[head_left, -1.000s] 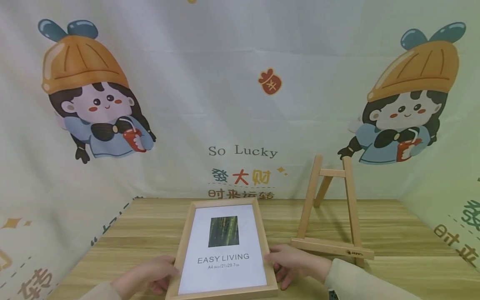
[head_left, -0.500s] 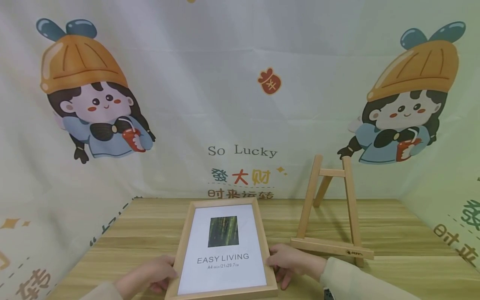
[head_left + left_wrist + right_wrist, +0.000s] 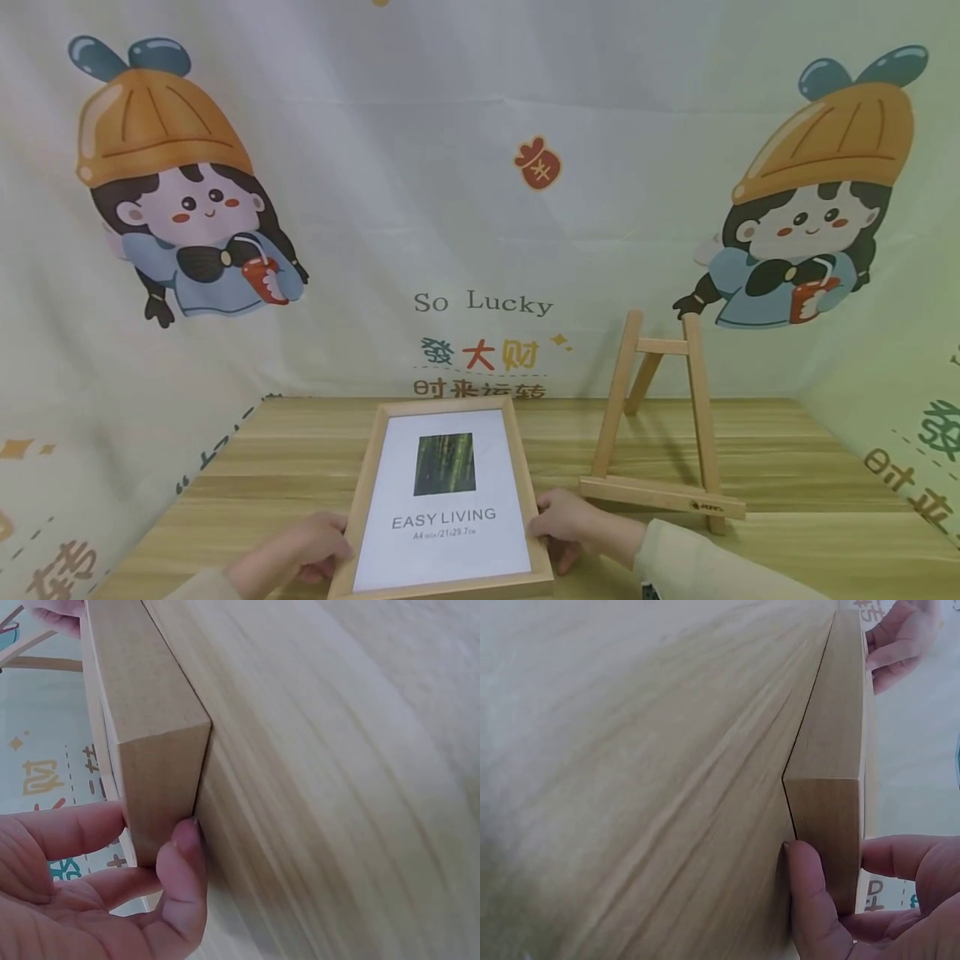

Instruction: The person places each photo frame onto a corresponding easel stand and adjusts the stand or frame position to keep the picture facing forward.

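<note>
A light wooden picture frame point(image 3: 441, 504) lies face up on the table, its near edge toward me. Behind its front is a white sheet printed "EASY LIVING", with a small dark green picture point(image 3: 445, 464). At the left side my left hand point(image 3: 313, 543) grips the border, thumb and fingers on either side of the thick wooden edge point(image 3: 150, 682) in the left wrist view. Opposite it, my right hand point(image 3: 566, 525) pinches the right side. The right wrist view has that hand's fingertips point(image 3: 806, 859) low against the wood, where frame and tabletop meet.
Right of the frame stands a small wooden tabletop easel point(image 3: 662, 493) with a ledge across its front. A pale printed cloth point(image 3: 360, 167) hangs behind and beside the wood-grained table point(image 3: 810, 467).
Both hands keep their hold on the picture frame, which stays where it was. The right hand's fingers draw in slightly along its side; the head view shifts a little.
</note>
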The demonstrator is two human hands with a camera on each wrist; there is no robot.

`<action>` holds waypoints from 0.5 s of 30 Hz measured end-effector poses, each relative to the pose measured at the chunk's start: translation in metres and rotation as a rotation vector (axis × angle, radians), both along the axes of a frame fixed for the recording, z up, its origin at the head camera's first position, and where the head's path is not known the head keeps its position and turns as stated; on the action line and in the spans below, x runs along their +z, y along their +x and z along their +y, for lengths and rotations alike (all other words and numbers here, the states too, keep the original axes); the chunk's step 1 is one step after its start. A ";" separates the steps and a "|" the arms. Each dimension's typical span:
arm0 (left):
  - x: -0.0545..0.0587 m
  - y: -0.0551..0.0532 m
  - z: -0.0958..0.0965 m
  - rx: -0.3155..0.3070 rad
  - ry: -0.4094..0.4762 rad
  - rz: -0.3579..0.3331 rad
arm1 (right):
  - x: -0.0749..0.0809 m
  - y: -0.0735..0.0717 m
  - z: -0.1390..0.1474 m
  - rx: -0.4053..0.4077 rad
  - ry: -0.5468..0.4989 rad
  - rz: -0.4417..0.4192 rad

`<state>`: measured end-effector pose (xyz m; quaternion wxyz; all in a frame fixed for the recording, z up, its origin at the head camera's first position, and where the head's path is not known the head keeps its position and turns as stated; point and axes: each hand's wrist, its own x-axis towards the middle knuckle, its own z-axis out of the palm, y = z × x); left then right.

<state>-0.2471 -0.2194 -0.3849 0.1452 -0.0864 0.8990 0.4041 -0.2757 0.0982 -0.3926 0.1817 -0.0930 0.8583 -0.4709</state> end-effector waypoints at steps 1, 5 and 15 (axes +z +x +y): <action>0.000 0.000 0.000 0.000 0.001 0.004 | 0.000 0.000 0.000 -0.005 -0.002 -0.001; 0.001 0.000 -0.001 0.003 0.007 0.008 | 0.000 0.002 -0.003 -0.030 -0.013 -0.002; 0.010 -0.002 -0.011 -0.041 0.080 -0.075 | -0.001 -0.001 0.004 0.029 -0.154 -0.096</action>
